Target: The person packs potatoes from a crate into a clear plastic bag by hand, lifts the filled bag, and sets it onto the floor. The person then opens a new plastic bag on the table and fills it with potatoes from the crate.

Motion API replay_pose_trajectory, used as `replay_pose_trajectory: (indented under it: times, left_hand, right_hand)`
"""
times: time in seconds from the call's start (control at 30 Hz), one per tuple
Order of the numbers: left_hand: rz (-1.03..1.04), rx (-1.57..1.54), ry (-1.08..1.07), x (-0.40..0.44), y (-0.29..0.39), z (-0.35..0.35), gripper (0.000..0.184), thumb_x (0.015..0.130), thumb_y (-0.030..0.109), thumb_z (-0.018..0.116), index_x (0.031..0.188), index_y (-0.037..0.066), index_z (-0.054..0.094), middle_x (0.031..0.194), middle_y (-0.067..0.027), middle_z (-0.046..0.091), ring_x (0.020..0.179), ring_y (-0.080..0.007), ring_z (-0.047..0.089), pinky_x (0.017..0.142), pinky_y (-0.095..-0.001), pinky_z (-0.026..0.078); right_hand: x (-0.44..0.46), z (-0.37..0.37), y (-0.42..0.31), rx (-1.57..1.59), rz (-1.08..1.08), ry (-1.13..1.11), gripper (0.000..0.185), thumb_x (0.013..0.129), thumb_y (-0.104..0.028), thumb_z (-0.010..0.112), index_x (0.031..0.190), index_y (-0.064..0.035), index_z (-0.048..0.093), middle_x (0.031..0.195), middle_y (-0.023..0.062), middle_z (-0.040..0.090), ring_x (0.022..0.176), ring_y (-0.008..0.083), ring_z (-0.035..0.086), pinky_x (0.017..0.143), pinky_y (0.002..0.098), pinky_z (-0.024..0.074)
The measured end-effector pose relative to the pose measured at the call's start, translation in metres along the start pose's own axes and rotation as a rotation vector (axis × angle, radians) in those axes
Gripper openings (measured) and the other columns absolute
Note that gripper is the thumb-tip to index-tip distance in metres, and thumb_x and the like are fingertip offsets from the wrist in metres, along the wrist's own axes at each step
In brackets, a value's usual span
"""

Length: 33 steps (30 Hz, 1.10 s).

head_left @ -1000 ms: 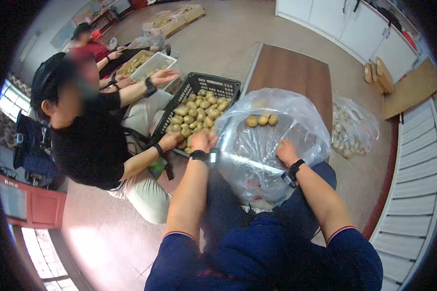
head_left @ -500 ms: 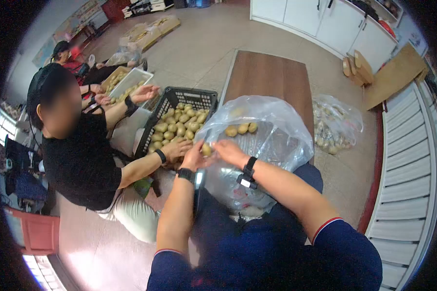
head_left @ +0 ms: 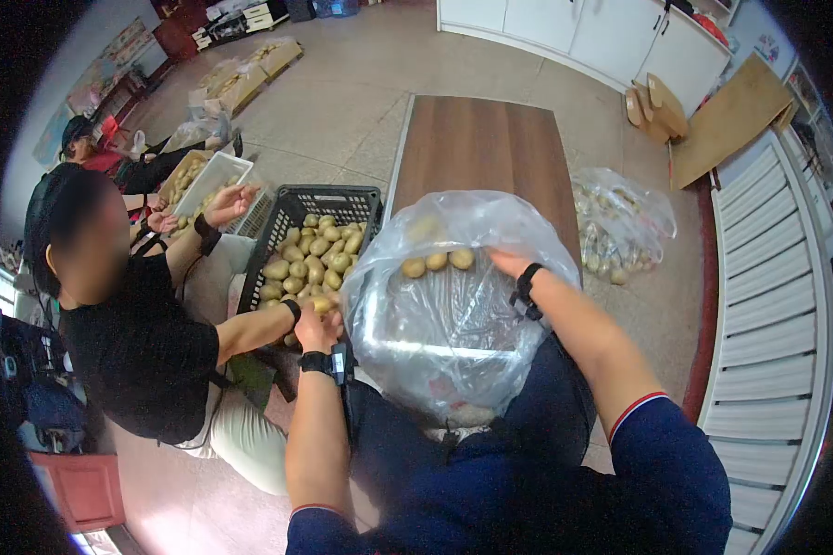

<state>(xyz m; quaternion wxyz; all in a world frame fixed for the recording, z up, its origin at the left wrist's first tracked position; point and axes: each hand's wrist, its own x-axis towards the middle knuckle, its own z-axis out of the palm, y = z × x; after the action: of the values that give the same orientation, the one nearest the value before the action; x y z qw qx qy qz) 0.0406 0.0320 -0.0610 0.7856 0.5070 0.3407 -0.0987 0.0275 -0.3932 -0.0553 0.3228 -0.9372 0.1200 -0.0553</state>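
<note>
My left hand (head_left: 317, 331) is beside the near corner of a black crate (head_left: 366, 196) filled with kiwis (head_left: 313, 254). Its fingers curl up against a yellowish kiwi (head_left: 322, 303), right where a co-worker's hand also reaches; the two hands overlap in view. My right hand (head_left: 509, 263) reaches into the mouth of a large clear plastic bag (head_left: 435, 356), at the right end of a short row of kiwis (head_left: 437, 263). The film and the hand itself hide its fingertips, so I cannot see whether it holds anything. The bag lies over my lap and the near end of a brown table (head_left: 481, 148).
A co-worker in black (head_left: 148, 351) sits close on my left. Farther off, another person sits by a white crate (head_left: 215, 185) and a carton of kiwis. A filled plastic bag (head_left: 620, 227) stands on the floor to the right, near cardboard (head_left: 727, 125) and a white radiator (head_left: 764, 305).
My hands were together over a kiwi at the bag's left edge. They have parted: the left moved toward the crate and the co-worker's hand, the right into the bag beside the row.
</note>
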Motion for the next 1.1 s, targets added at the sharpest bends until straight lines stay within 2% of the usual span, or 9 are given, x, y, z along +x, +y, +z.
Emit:
replay_pose_trajectory:
  times: [0.07,0.13,0.17,0.37,0.47,0.53,0.63,0.87,1.1]
  left_hand:
    - [-0.029,0.014,-0.087,0.009,-0.008,0.000,0.022,0.092,0.028,0.053,0.096,0.006,0.057,0.081,-0.0053,0.057,0.067,-0.0207,0.060,0.049,-0.0333,0.046]
    - [0.181,0.021,-0.023,-0.011,-0.017,0.024,0.016,0.092,0.023,0.053,0.095,0.007,0.057,0.080,-0.0043,0.057,0.068,-0.0181,0.060,0.052,-0.0316,0.046]
    - [0.165,0.114,-0.124,-0.024,-0.012,0.033,0.017,0.092,0.022,0.054,0.098,0.007,0.057,0.082,-0.0044,0.060,0.071,-0.0169,0.061,0.057,-0.0302,0.048]
    - [0.021,0.549,-0.529,-0.058,-0.031,0.075,0.024,0.090,0.023,0.058,0.106,0.005,0.063,0.096,-0.0033,0.065,0.078,-0.0136,0.061,0.064,-0.0269,0.048]
    - [0.169,0.729,-0.523,-0.049,-0.036,0.080,0.028,0.089,0.022,0.061,0.110,0.004,0.064,0.096,-0.0019,0.065,0.080,-0.0118,0.060,0.068,-0.0271,0.048]
    - [0.133,0.710,-0.510,-0.040,-0.032,0.084,0.032,0.089,0.021,0.062,0.116,0.005,0.062,0.102,-0.0015,0.064,0.087,-0.0119,0.059,0.071,-0.0276,0.048]
    - [0.188,0.598,-0.402,-0.029,-0.024,0.089,0.038,0.089,0.018,0.060,0.126,0.010,0.057,0.124,-0.0027,0.056,0.102,-0.0142,0.055,0.075,-0.0289,0.049]
    - [0.134,0.508,-0.350,-0.009,-0.026,0.081,0.039,0.090,0.020,0.058,0.127,0.007,0.055,0.128,-0.0049,0.054,0.109,-0.0162,0.053,0.083,-0.0331,0.049]
    - [0.146,0.463,-0.374,-0.019,-0.022,0.084,0.040,0.090,0.021,0.057,0.128,0.007,0.055,0.126,-0.0052,0.055,0.110,-0.0162,0.053,0.085,-0.0343,0.048]
  right_hand:
    - [0.039,0.008,0.037,-0.288,-0.148,-0.208,0.037,0.092,-0.031,0.043,0.109,-0.0044,0.063,0.113,0.0174,0.063,0.103,0.0355,0.059,0.092,0.0425,0.0451]
    - [0.064,-0.016,0.033,-0.353,-0.176,-0.291,0.037,0.092,-0.031,0.043,0.109,-0.0043,0.063,0.112,0.0178,0.063,0.103,0.0356,0.059,0.092,0.0426,0.0451]
    - [0.073,-0.030,0.028,-0.364,-0.170,-0.314,0.038,0.092,-0.031,0.043,0.109,-0.0042,0.063,0.112,0.0180,0.063,0.103,0.0357,0.059,0.091,0.0426,0.0451]
    - [0.110,-0.057,0.006,-0.340,-0.099,-0.239,0.039,0.092,-0.033,0.043,0.108,-0.0039,0.064,0.111,0.0191,0.063,0.103,0.0361,0.060,0.091,0.0429,0.0452]
    - [0.114,-0.047,0.008,-0.331,-0.077,-0.197,0.040,0.092,-0.033,0.043,0.108,-0.0038,0.064,0.110,0.0196,0.064,0.103,0.0363,0.060,0.091,0.0430,0.0453]
    - [0.113,-0.035,0.011,-0.333,-0.065,-0.155,0.040,0.092,-0.034,0.043,0.107,-0.0036,0.064,0.110,0.0200,0.064,0.103,0.0365,0.060,0.091,0.0431,0.0453]
    - [0.105,-0.015,0.018,-0.340,-0.038,-0.081,0.041,0.092,-0.035,0.043,0.107,-0.0035,0.064,0.109,0.0206,0.064,0.102,0.0367,0.060,0.091,0.0432,0.0454]
    - [0.076,0.024,0.028,-0.348,0.020,0.039,0.043,0.091,-0.036,0.042,0.106,-0.0031,0.065,0.108,0.0219,0.064,0.102,0.0372,0.061,0.091,0.0435,0.0455]
    - [0.050,0.032,0.036,-0.237,-0.044,-0.165,0.045,0.091,-0.038,0.042,0.106,-0.0027,0.065,0.106,0.0232,0.064,0.102,0.0377,0.061,0.090,0.0438,0.0456]
